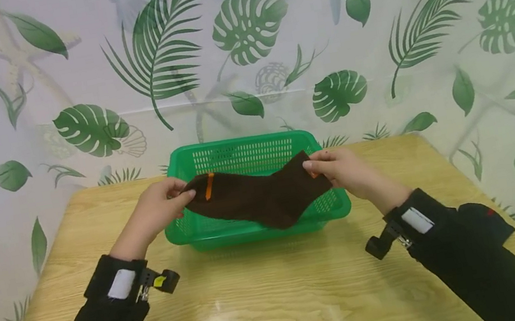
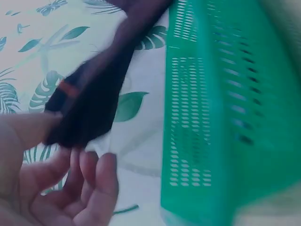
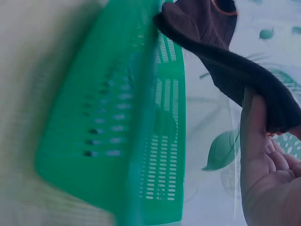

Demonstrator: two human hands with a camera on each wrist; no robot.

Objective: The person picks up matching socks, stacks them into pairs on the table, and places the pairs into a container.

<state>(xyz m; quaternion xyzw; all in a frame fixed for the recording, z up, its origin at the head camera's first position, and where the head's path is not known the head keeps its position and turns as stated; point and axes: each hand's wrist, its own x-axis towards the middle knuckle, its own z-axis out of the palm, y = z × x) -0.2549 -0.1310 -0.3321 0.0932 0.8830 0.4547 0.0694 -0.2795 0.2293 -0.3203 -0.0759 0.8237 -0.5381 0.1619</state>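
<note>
Both arms reach in from the near side, left forearm from 7 o'clock, right from 5, wrists in black straps with small cameras. Left hand (image 1: pixel 160 208) pinches the 9 o'clock end of a dark brown sock (image 1: pixel 248 196), thumb on the near face, other fingers loosely bent below. Right hand (image 1: pixel 341 169) pinches the 3 o'clock end, thumb fairly straight along the near face. So both grips are on the sock, spread sideways between them, heel bend sagging toward 6. Sock is over the green basket (image 1: pixel 230 240), slotted walls, sitting near the table's (image 1: pixel 259 291) 12 o'clock edge. Can't tell if the sock's low edge touches the rim; it also hides part of the basket's inside. Dark cloth item (image 1: pixel 496 225) with a small red mark lies between 3 and 4 o'clock of the basket, partly under the right sleeve (image 1: pixel 485 270). Markings: orange stripe at the sock's 9 o'clock end, orange patch by the right thumb; yellow patch (image 1: pixel 159 281) on the left camera, too small to read.
</note>
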